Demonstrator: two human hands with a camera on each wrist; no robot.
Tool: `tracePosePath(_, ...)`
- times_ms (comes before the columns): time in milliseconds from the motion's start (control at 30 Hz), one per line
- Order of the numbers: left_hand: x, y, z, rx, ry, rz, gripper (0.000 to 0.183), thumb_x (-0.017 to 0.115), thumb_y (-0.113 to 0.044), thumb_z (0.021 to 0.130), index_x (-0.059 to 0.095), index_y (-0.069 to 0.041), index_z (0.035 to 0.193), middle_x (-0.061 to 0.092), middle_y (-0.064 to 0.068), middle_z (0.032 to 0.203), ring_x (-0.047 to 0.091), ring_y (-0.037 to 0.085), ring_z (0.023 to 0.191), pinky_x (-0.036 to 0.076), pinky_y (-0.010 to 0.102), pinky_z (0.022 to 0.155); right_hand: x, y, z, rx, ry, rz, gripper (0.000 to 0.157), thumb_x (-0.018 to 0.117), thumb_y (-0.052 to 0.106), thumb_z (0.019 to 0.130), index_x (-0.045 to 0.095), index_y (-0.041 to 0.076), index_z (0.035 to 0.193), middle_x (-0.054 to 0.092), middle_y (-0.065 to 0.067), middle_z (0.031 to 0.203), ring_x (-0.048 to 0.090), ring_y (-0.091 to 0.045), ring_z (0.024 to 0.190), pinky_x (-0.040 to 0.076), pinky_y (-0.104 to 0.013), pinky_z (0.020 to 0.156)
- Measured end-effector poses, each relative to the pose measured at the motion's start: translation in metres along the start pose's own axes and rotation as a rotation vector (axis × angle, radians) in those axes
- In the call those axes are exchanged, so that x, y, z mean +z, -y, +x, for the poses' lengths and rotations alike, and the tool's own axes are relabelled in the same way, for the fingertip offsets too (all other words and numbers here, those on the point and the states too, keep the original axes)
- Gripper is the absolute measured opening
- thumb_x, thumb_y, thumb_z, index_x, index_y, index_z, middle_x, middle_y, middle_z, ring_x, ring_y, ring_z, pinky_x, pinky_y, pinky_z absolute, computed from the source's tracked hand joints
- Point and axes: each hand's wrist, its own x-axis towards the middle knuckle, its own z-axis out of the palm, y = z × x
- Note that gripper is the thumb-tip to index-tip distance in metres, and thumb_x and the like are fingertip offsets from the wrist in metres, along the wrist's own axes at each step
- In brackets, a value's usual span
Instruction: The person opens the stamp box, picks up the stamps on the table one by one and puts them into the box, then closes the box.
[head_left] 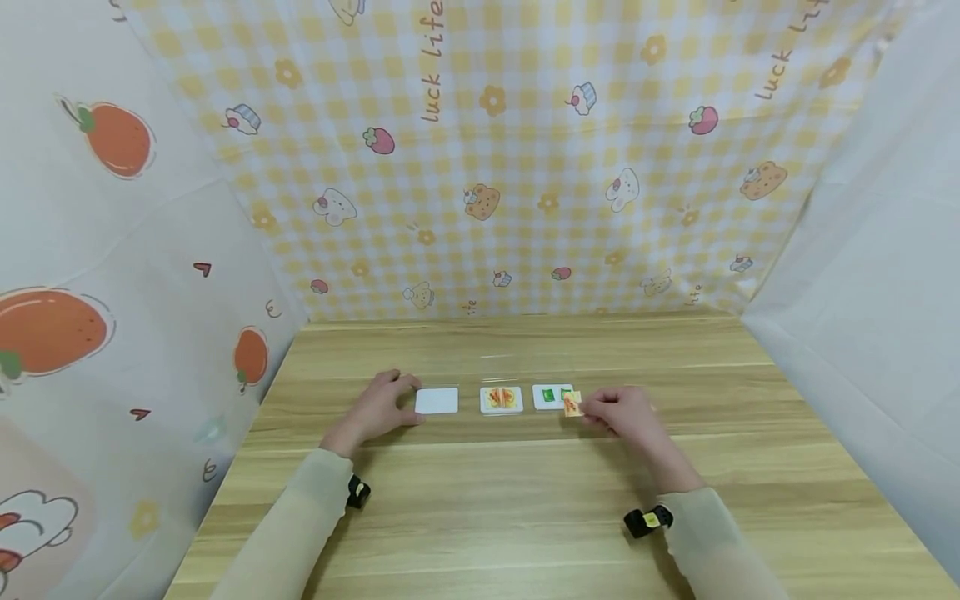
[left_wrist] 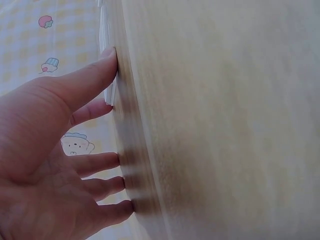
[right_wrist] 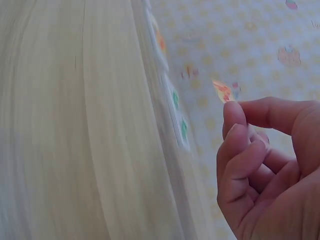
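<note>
My right hand [head_left: 626, 414] pinches a small orange-and-yellow picture piece [head_left: 572, 405] between thumb and forefinger; the other fingers are curled in. This piece overlaps the right end of a white card [head_left: 549, 397] with green pictures in the head view. My left hand [head_left: 381, 406] rests on the table, fingers spread, thumb and forefinger at the left edge of a blank white card [head_left: 437, 401]. In the left wrist view, its thumb [left_wrist: 97, 75] touches the near edge of a thin white stack [left_wrist: 107, 90]. Between the hands lies a white stack [head_left: 501, 412] topped with orange-and-yellow pictures.
Clear plastic [head_left: 499, 357] lies just behind the middle stack. The wooden table [head_left: 495, 508] meets a yellow checked cloth [head_left: 517, 275] at the back. White sheets hang at the left and right sides. Black bands circle both wrists.
</note>
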Motion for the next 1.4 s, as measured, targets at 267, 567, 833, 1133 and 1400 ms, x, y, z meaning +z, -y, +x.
tracePosePath(267, -0.001, 0.001, 0.001, -0.003, 0.008, -0.004, 0.059, 0.073, -0.042, 0.073, 0.053, -0.02, 0.124, 0.027, 0.026, 0.14, 0.025, 0.04, 0.127, 0.031, 0.059, 0.092, 0.053, 0.026, 0.008, 0.004, 0.033, 0.226, 0.019, 0.069, 0.019, 0.079, 0.069, 0.0, 0.084, 0.066, -0.024, 0.08, 0.063, -0.025, 0.063, 0.051, -0.029, 0.052)
tracePosePath(567, 0.001, 0.001, 0.003, -0.01, 0.009, 0.006, 0.06, 0.073, -0.043, 0.073, 0.053, -0.021, 0.124, 0.027, 0.025, 0.141, 0.025, 0.039, 0.128, 0.031, 0.059, 0.093, 0.104, 0.048, 0.013, -0.047, 0.077, 0.214, 0.015, 0.067, 0.017, 0.079, 0.068, 0.001, 0.078, 0.066, -0.021, 0.072, 0.058, -0.015, 0.05, 0.049, -0.027, 0.046)
tracePosePath(833, 0.002, -0.002, 0.006, 0.016, 0.01, 0.006, 0.059, 0.073, -0.042, 0.074, 0.053, -0.02, 0.125, 0.028, 0.026, 0.14, 0.025, 0.039, 0.127, 0.03, 0.058, 0.093, 0.129, 0.063, 0.018, -0.081, 0.086, 0.163, 0.015, 0.066, 0.02, 0.08, 0.069, 0.006, 0.077, 0.067, -0.016, 0.07, 0.062, -0.018, 0.053, 0.051, -0.031, 0.049)
tracePosePath(1133, 0.001, 0.0, 0.006, 0.007, 0.003, 0.0, 0.059, 0.074, -0.04, 0.072, 0.054, -0.019, 0.123, 0.029, 0.026, 0.139, 0.026, 0.039, 0.126, 0.03, 0.06, 0.092, 0.152, 0.085, 0.035, -0.121, 0.096, 0.08, 0.018, 0.064, 0.02, 0.08, 0.07, 0.004, 0.075, 0.065, -0.012, 0.065, 0.061, -0.021, 0.053, 0.052, -0.038, 0.05)
tracePosePath(1400, 0.003, 0.002, 0.006, -0.019, 0.012, 0.0, 0.056, 0.073, -0.043, 0.072, 0.054, -0.023, 0.121, 0.03, 0.021, 0.14, 0.025, 0.036, 0.127, 0.03, 0.059, 0.093, 0.18, 0.102, 0.042, -0.139, 0.109, -0.055, 0.018, 0.063, 0.02, 0.08, 0.069, 0.006, 0.072, 0.062, -0.003, 0.055, 0.06, -0.021, 0.048, 0.048, -0.031, 0.044)
